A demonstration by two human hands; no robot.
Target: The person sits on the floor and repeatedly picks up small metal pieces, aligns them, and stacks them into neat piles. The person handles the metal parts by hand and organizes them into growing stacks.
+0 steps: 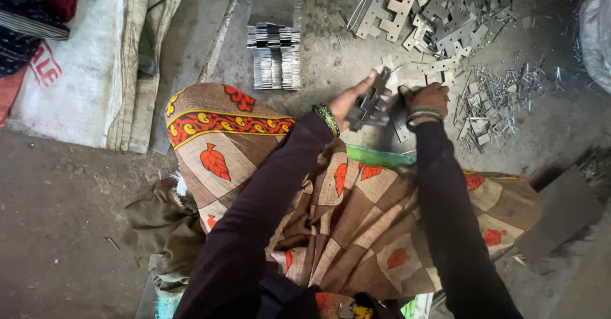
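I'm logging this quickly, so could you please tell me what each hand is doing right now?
Left hand: partly open, steadying the metal pieces.
Right hand: closed on the same metal pieces.

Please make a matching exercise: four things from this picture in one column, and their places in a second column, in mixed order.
1. neat stack of metal plates
2. loose pile of cut plates
3. heap of thin metal scraps
4. white sack

a. far left on the floor
b. right of the right hand
c. top right
d. beyond the left hand, top middle

Pairs: 1-d, 2-c, 3-b, 4-a
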